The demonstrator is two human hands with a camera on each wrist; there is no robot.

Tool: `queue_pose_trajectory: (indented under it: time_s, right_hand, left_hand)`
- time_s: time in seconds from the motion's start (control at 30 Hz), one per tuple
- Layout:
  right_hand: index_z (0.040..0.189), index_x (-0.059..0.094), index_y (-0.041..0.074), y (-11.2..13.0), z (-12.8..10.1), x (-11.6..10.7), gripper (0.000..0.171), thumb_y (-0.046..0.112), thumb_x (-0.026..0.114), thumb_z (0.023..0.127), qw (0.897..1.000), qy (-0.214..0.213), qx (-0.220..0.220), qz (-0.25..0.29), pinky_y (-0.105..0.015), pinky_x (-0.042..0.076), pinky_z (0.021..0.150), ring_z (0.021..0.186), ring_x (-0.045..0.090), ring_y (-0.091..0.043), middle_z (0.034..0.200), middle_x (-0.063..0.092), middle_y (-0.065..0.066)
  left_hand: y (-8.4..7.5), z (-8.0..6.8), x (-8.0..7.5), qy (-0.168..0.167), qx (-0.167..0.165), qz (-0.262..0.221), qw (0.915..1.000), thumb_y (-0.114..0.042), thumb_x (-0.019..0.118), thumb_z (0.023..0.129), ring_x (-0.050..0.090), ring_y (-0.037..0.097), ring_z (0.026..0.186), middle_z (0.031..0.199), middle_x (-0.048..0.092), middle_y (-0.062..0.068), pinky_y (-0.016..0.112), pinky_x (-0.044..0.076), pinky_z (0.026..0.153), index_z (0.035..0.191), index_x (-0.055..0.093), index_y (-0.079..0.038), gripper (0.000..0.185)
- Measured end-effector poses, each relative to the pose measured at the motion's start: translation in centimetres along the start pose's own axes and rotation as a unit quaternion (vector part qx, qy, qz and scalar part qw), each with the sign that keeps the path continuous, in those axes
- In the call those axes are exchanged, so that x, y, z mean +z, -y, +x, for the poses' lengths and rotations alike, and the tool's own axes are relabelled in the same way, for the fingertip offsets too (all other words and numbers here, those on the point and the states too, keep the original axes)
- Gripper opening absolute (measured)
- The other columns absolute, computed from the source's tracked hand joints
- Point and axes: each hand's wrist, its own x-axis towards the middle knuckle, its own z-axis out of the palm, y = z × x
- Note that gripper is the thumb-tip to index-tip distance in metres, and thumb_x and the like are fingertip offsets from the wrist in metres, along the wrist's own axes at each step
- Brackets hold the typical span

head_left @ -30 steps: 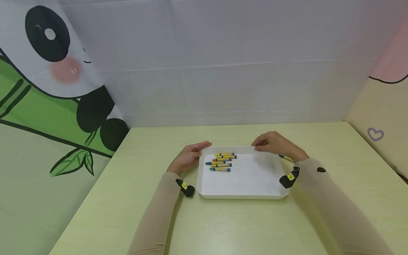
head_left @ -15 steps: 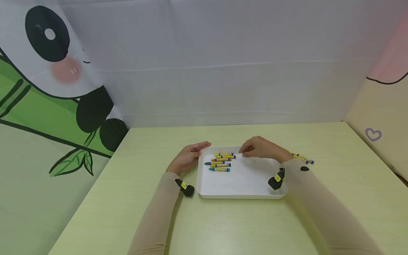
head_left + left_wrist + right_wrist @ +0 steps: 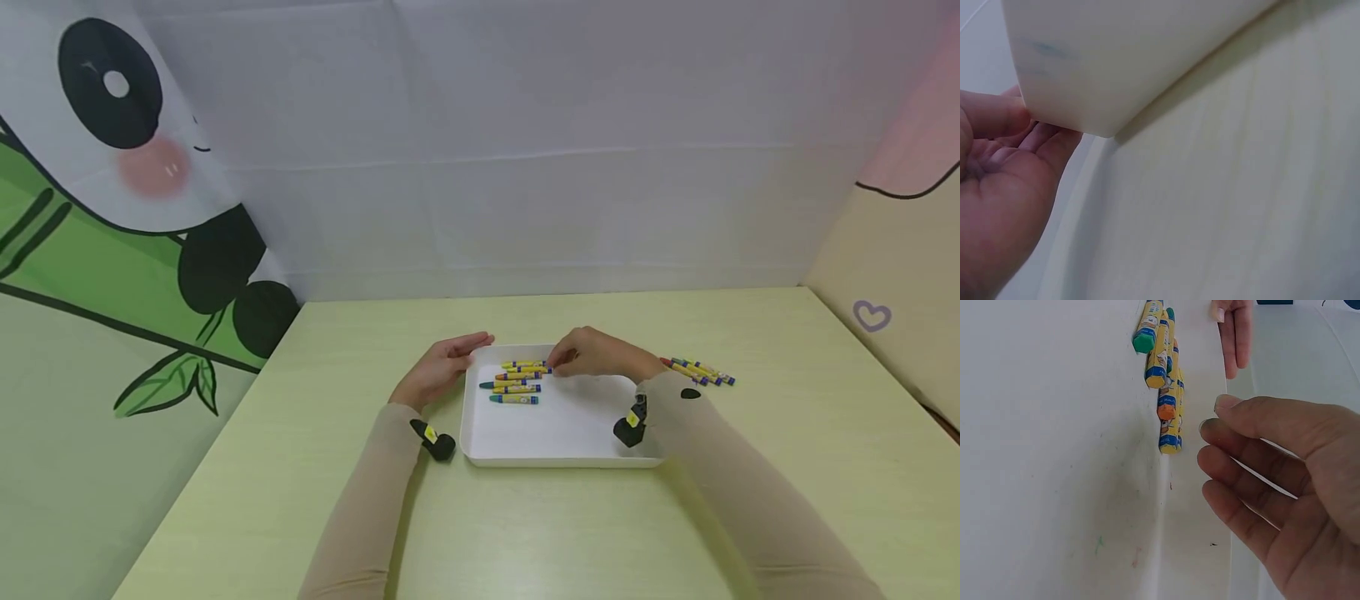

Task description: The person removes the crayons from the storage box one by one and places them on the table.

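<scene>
White plastic makes up the shallow rectangular tray (image 3: pixel 558 433) that sits on the pale green tabletop (image 3: pixel 525 525) between the two arms. Yellow-wrapped crayons with blue bands (image 3: pixel 517 380) lie in a loose row in its far left part, their tips green, orange and yellow in the right wrist view (image 3: pixel 1163 375). The right hand (image 3: pixel 596 354) hovers over the tray's far edge just beside the nearest crayon of the row; its fingers (image 3: pixel 1241 469) are loosely bent and grasp nothing, with the tips close to the crayon ends but not touching them. The left hand (image 3: pixel 442 367) rests against the tray's far left corner, fingers straight and relaxed, the fingertips (image 3: pixel 997 115) touching the outer wall of the tray (image 3: pixel 1122 56). A second loose bunch of yellow-wrapped crayons (image 3: pixel 697 371) lies on the table to the right of the tray, well apart from the row inside, with the right forearm between them. Small black wrist cameras with yellow tags (image 3: pixel 630 427) sit on both sleeves. A panda-and-bamboo printed cloth (image 3: pixel 112 208) hangs at the left and a plain white cloth backdrop (image 3: pixel 525 150) behind the table.
</scene>
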Motion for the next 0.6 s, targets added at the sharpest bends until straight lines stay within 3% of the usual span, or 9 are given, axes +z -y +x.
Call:
queue_pose_trajectory:
  time_s: [0.2,0.6]
  right_hand:
    - [0.108,0.073,0.008,0.2,0.5,0.5,0.020,0.012,0.066,0.090,1.000,0.014,0.000,-0.008,-0.025,0.052,0.076,0.084,0.058,-0.012,0.102,0.071,-0.002]
    - [0.108,0.073,0.009,0.4,1.6,1.3,0.020,0.011,0.067,0.089,0.999,0.033,0.009,-0.015,-0.026,0.053,0.082,0.087,0.058,-0.012,0.105,0.070,-0.002]
  left_hand:
    - [0.1,0.2,-0.1,0.007,0.010,0.000,0.9999,0.007,0.035,0.099,0.030,0.023,0.144,0.152,0.041,0.010,0.041,0.026,0.117,0.147,0.037,-0.003,0.049]
    - [0.2,0.6,0.2,-0.007,0.013,0.014,0.9998,0.006,0.035,0.099,0.033,0.020,0.142,0.149,0.045,0.007,0.040,0.028,0.117,0.144,0.045,-0.008,0.047]
